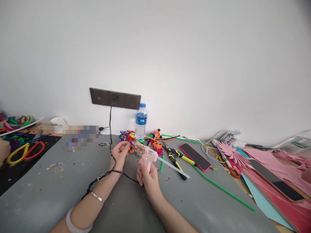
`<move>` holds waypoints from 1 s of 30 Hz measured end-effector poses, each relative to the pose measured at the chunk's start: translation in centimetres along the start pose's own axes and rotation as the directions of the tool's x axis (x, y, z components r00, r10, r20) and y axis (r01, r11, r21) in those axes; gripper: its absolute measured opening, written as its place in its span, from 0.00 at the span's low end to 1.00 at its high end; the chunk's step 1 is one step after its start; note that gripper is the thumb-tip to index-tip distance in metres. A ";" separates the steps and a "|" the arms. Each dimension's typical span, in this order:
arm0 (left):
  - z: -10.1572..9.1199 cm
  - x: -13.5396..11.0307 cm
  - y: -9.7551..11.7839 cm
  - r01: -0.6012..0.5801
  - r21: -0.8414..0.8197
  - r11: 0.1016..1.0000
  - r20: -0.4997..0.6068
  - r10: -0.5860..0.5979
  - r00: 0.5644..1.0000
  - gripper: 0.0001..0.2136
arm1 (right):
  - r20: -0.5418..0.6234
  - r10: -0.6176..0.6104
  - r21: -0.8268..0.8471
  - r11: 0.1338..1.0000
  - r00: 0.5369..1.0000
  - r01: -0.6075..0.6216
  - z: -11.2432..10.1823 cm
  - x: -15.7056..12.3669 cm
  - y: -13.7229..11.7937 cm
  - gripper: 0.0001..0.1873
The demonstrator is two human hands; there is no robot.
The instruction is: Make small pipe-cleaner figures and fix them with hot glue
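Note:
My right hand (pixel 148 178) is wrapped round the grip of a pink hot glue gun (pixel 148 156), whose clear glue stick (pixel 175 169) juts out to the right behind it. The gun's nozzle points left at a small colourful craft piece (pixel 132 146) pinched in the fingers of my left hand (pixel 119 152). Both hands hover just above a grey mat (pixel 60 191). The gun's black cord (pixel 110 136) runs from a wall socket (pixel 115 98) down across my left wrist.
A water bottle (pixel 141 121) stands at the wall beside small pipe-cleaner figures (pixel 155 142). Pliers (pixel 177 160), a pink-cased phone (pixel 195 156), a long green pipe cleaner (pixel 223 190) and pink paper (pixel 272 165) lie right. Coloured pipe cleaners (pixel 24 150) lie left, near another person's hand (pixel 3 150).

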State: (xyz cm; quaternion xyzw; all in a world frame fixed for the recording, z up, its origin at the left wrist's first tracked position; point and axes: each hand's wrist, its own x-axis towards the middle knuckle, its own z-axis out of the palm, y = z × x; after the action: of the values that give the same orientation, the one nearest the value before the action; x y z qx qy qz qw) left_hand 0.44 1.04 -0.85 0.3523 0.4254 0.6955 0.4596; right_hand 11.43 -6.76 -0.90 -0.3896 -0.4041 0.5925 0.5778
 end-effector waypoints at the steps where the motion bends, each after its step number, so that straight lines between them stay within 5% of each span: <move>1: 0.0 0.0 0.0 -0.002 0.001 1.000 -0.002 0.002 1.000 0.16 | 0.000 -0.002 -0.005 1.000 1.000 0.002 0.0 0.0 0.0 0.27; 30: -0.2 -0.1 0.6 -0.044 -0.020 0.999 -0.045 0.043 0.998 0.15 | -0.032 0.017 -0.012 1.000 0.999 -0.018 0.1 0.0 -0.2 0.28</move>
State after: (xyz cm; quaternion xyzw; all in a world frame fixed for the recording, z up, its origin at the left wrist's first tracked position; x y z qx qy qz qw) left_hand 0.09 0.80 -0.34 0.3410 0.4207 0.7173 0.4385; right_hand 11.40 -6.80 -0.67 -0.4061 -0.3952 0.5887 0.5765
